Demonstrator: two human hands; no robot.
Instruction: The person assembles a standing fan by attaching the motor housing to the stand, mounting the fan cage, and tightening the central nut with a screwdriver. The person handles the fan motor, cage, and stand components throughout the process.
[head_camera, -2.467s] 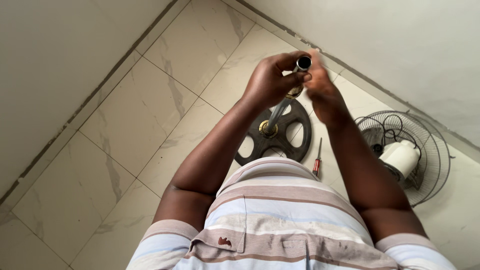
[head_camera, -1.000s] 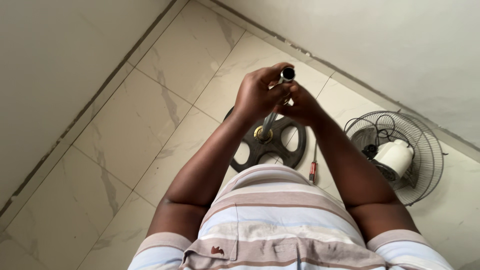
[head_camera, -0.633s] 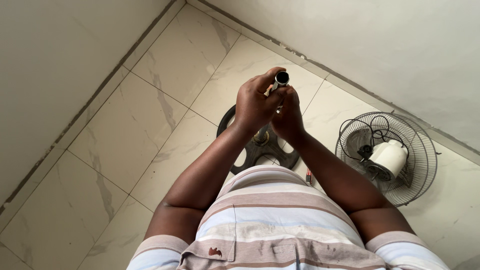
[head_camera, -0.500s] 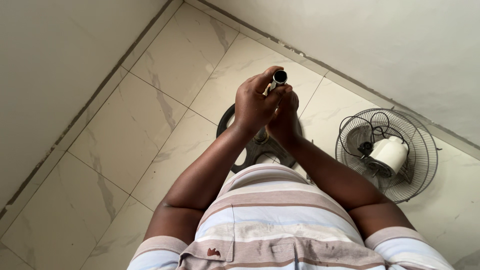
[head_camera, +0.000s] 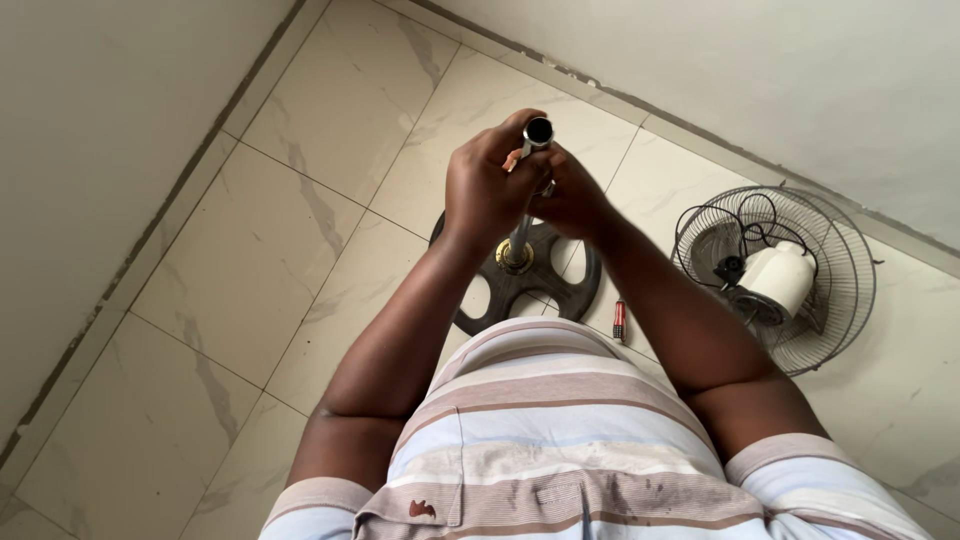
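Observation:
A metal stand pole (head_camera: 522, 228) rises straight at me from a dark round spoked base (head_camera: 565, 285) on the tiled floor, fixed there by a brass collar (head_camera: 513, 256). Its open tube end (head_camera: 538, 131) points at the camera. My left hand (head_camera: 487, 190) is wrapped around the pole just under the top. My right hand (head_camera: 572, 200) is closed on the pole from the other side, fingers touching the left hand. A small brass-coloured part peeks between the fingers near the top.
A fan head with white motor (head_camera: 778, 280) lies in its wire grille (head_camera: 845, 300) on the floor at right, cable coiled inside. A red-handled screwdriver (head_camera: 619, 319) lies beside the base. Walls meet in a corner beyond; pale marbled tiles (head_camera: 300, 200) stretch left.
Both hands have kept hold of the pole's top while the right hand shifted round it. The view drifted, so the pole top sits higher and further left; the base shows more.

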